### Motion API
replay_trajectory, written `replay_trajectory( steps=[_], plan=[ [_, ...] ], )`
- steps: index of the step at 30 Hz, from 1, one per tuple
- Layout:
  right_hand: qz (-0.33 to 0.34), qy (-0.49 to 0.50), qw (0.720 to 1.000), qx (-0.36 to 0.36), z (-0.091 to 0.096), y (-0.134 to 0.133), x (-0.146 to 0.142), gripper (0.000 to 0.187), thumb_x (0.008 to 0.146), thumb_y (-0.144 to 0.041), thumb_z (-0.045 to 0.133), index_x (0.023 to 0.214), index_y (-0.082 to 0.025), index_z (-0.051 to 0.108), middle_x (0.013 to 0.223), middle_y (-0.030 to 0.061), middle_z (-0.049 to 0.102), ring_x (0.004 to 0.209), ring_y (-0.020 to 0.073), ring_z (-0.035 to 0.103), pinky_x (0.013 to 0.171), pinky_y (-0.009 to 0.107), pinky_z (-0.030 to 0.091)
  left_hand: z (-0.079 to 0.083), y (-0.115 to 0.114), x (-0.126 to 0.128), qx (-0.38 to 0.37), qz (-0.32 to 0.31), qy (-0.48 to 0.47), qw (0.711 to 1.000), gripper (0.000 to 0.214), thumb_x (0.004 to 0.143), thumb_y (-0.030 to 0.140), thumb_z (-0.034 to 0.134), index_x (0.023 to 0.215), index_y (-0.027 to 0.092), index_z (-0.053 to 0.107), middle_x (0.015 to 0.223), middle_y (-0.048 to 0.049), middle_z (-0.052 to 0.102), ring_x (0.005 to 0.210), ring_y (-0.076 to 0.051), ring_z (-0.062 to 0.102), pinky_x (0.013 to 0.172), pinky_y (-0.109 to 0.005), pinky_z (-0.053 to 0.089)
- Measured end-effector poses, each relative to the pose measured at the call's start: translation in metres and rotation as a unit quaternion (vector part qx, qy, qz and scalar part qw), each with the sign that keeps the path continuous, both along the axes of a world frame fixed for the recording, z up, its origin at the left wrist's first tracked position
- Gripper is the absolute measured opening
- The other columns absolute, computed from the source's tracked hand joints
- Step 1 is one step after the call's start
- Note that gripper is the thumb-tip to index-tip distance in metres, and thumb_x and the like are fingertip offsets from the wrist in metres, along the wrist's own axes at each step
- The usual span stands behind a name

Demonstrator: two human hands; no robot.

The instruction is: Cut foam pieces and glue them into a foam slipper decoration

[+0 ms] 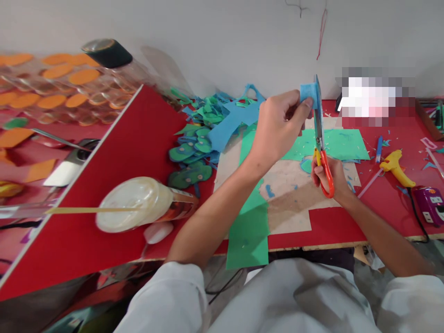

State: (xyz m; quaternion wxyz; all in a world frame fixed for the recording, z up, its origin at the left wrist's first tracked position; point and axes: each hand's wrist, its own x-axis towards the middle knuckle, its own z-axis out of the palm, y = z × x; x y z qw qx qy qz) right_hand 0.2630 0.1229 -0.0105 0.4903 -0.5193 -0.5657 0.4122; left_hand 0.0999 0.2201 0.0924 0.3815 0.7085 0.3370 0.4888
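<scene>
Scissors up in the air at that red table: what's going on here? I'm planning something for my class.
The person's left hand pinches a small blue piece. The right hand holds scissors, blades upright at the piece's edge; whether they are mid-cut is unclear. Below, a green strip lies across a beige sheet, and a yellow glue gun lies to the right.

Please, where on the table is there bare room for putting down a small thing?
Bare red tabletop shows between the right forearm and the purple box, below the yellow glue gun. The beige sheet's near part, right of the green strip, also has room. Back centre is crowded with blue and green scraps.
</scene>
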Motion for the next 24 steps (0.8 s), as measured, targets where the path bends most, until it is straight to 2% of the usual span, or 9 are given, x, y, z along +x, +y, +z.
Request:
replay_trajectory(
  steps=[4, 10, 15, 20, 24],
  plan=[
    [0.000, 0.008, 1.000, 0.000, -0.003, 0.000, 0.000, 0.074, 0.084, -0.098, 0.064, 0.074, -0.025, 0.053, 0.046, -0.0065, 0.050, 0.036, 0.0103, 0.044, 0.036, 0.024, 0.035, 0.000, 0.002, -0.002, 0.009, 0.013, 0.005, 1.000, 0.046, 0.106, 0.033, 0.067, 0.064, 0.028, 0.051, 0.055, 0.0029, 0.056, 0.052, -0.016, 0.054, 0.058, -0.037, 0.046],
    [0.020, 0.067, 0.997, 0.014, -0.017, 0.004, 0.001, 0.082, 0.081, -0.105, 0.054, 0.088, -0.024, 0.061, 0.062, -0.0056, 0.052, 0.045, 0.0106, 0.045, 0.042, 0.027, 0.040, 0.002, 0.003, -0.005, 0.012, 0.030, -0.006, 0.999, 0.046, 0.100, 0.045, 0.081, 0.069, 0.029, 0.051, 0.059, 0.0024, 0.057, 0.068, -0.020, 0.066, 0.060, -0.035, 0.050],
    [0.041, 0.059, 0.997, 0.017, -0.029, 0.009, 0.002, 0.085, 0.083, -0.106, 0.049, 0.100, -0.024, 0.062, 0.079, -0.0011, 0.058, 0.059, 0.0131, 0.050, 0.051, 0.029, 0.043, 0.002, 0.006, -0.005, 0.015, 0.027, -0.031, 0.999, 0.045, 0.105, 0.033, 0.072, 0.069, 0.028, 0.045, 0.060, 0.0035, 0.052, 0.055, -0.017, 0.053, 0.057, -0.036, 0.045],
    [0.059, 0.009, 0.998, 0.018, -0.033, 0.007, 0.004, 0.086, 0.085, -0.106, 0.045, 0.102, -0.024, 0.064, 0.083, 0.0000, 0.058, 0.064, 0.0148, 0.048, 0.054, 0.031, 0.041, 0.000, 0.011, -0.007, 0.001, 0.001, 0.003, 1.000, 0.043, 0.103, 0.039, 0.073, 0.070, 0.030, 0.046, 0.058, 0.0028, 0.055, 0.055, -0.019, 0.054, 0.057, -0.038, 0.042],
    [0.047, -0.006, 0.999, 0.023, -0.032, 0.006, 0.008, 0.087, 0.083, -0.107, 0.046, 0.102, -0.024, 0.066, 0.083, -0.0001, 0.056, 0.063, 0.0148, 0.048, 0.053, 0.031, 0.040, 0.003, 0.008, -0.008, 0.029, 0.007, 0.040, 0.999, 0.040, 0.100, 0.035, 0.071, 0.068, 0.031, 0.047, 0.054, 0.0036, 0.049, 0.052, -0.020, 0.048, 0.058, -0.040, 0.040]
  ],
)
